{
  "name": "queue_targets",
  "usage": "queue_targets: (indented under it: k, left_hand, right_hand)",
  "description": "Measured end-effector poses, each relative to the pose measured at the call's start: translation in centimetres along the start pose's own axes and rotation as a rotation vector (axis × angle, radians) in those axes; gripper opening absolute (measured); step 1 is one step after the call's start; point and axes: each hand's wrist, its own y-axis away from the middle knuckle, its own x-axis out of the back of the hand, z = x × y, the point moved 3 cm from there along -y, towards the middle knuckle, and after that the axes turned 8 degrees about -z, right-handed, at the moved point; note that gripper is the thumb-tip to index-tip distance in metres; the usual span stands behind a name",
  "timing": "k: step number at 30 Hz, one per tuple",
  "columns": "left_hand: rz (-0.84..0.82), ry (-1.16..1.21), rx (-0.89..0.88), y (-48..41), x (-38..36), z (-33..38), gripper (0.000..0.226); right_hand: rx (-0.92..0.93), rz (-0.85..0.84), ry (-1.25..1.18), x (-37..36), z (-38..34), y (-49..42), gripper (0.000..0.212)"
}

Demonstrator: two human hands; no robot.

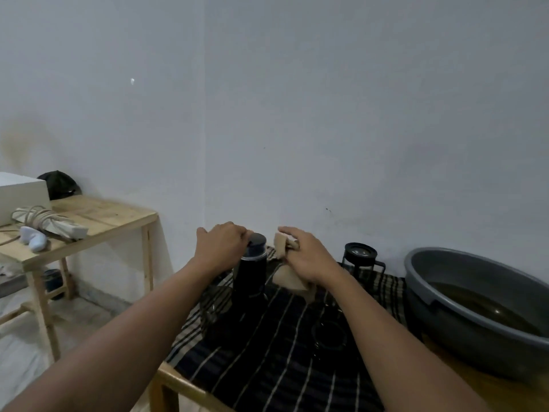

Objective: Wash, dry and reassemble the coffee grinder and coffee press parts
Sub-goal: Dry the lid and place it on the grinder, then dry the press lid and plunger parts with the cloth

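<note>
Head view, notes. Asker: where is the left hand?

Me: My left hand (221,246) is on top of the coffee grinder (251,278), a black cylinder standing upright on the striped cloth (282,352). My fingers curl down over its dark cap (257,240), gripping it from the left side.

Asker: And the right?

Me: My right hand (309,257) is just beside the grinder's top, on its right. The fingers are closed around a beige cloth (285,246). One end sticks out above my thumb and the rest hangs below the palm toward the striped cloth. I cannot tell whether the cloth touches the grinder.

Asker: The press?

Me: The coffee press (361,258) stands upright behind my right wrist, near the wall, with its dark lid on and its handle pointing right. It sits apart from both hands.

Asker: Anything else on that surface?

Me: The grey basin (439,263) sits at the right end and holds brownish water. The wooden surface (166,379) shows at the near edge of the striped cloth. A dark ring (328,334) lies on the cloth under my right forearm, too blurred to name.

Asker: Off to the left?

Me: A second wooden surface (98,221) carries a white box (20,188), a dark cap-like thing (59,184) and a rope-wrapped bundle (44,221).
</note>
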Motion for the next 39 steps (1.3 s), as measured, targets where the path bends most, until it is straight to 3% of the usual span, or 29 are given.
queue_targets:
  k: [2,4,7,8,10,13,15,18,21,23,26,28,30,32,34,37,39]
  left_hand:
    - [-0.014,-0.12,-0.002,0.5,-0.4,0.3,0.041]
    - [0.097,-0.117,-0.04,1.7,-0.7,1.3,0.044]
    - [0.306,0.117,-0.232,5.0,-1.1,5.0,0.054]
    - [0.262,0.204,-0.304,6.2,-1.6,6.5,0.059]
    - [0.006,0.28,-0.373,8.7,-3.3,9.3,0.073]
    - [-0.275,0.24,-0.339,11.5,-6.8,11.6,0.111]
    - [-0.404,0.331,-0.265,12.1,-9.0,12.1,0.132]
    - [-0.463,0.538,-0.179,11.8,-11.1,11.9,0.125]
    - [-0.352,0.63,-0.184,11.5,-11.5,11.4,0.094]
    - [-0.255,0.737,-0.205,11.3,-10.5,11.1,0.077]
    - [-0.101,0.841,-0.27,10.3,-7.6,11.1,0.067]
    - [-0.022,0.869,-0.342,9.8,-5.5,11.5,0.056]
    - [0.041,0.844,-0.428,9.4,-3.7,11.9,0.032]
    - [0.084,0.774,-0.506,9.0,-2.8,11.9,0.021]
    - [0.106,0.689,-0.527,8.7,-2.6,11.6,0.02]
    - [0.117,0.522,-0.543,8.2,-1.3,11.3,0.031]
    - [0.079,0.373,-0.572,8.2,-0.1,11.3,0.045]
  right_hand:
    - [-0.026,0.143,-0.298,1.9,1.0,1.8,0.02]
    - [-0.056,0.264,-0.536,3.8,1.8,4.0,0.008]
    - [-0.094,0.475,-0.752,6.4,3.6,7.2,0.016]
    - [-0.135,0.541,-0.849,7.2,4.5,8.1,0.022]
    - [-0.234,0.631,-1.08,8.1,6.0,10.3,0.034]
    - [-0.235,0.645,-1.344,8.3,7.4,13.0,0.046]
    - [-0.212,0.668,-1.387,7.9,8.2,14.2,0.047]
    - [-0.165,0.645,-1.388,7.4,8.8,15.3,0.047]
    - [-0.105,0.595,-1.399,7.0,8.4,15.3,0.047]
    - [-0.059,0.592,-1.284,6.6,7.6,15.1,0.043]
    - [0.037,0.621,-0.68,6.0,5.3,15.2,0.026]
    - [0.115,0.381,-0.248,4.2,3.6,15.0,0.023]
    - [0.123,0.128,0.202,1.9,2.8,14.8,0.037]
    - [0.102,0.128,0.431,1.5,2.8,14.4,0.039]
    - [0.097,0.116,0.314,2.2,2.5,13.9,0.03]
    - [0.091,-0.06,-0.19,2.7,1.9,13.8,0.028]
    - [0.08,-0.047,-0.481,3.2,2.1,13.8,0.031]
